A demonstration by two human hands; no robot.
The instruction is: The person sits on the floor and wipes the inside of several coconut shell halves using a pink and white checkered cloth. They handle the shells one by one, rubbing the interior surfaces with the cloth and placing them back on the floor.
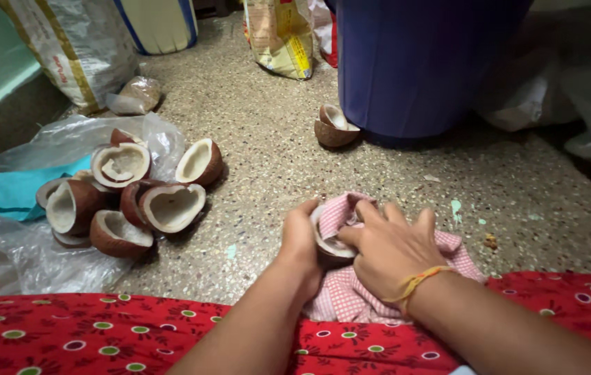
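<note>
A halved coconut shell (330,246) with white flesh sits wrapped in a red-and-white checked cloth (351,295) on the speckled floor in front of me. My left hand (300,239) grips the shell's left side. My right hand (389,250), with a yellow thread at the wrist, presses on the cloth and the shell's right rim. Both hands close around the same shell.
A pile of several coconut halves (129,198) lies at the left on clear plastic (18,257). One more half (333,126) rests by a large blue drum (417,62). Sacks (77,42) and a yellow bag (281,35) stand behind. My red patterned garment (101,333) fills the bottom.
</note>
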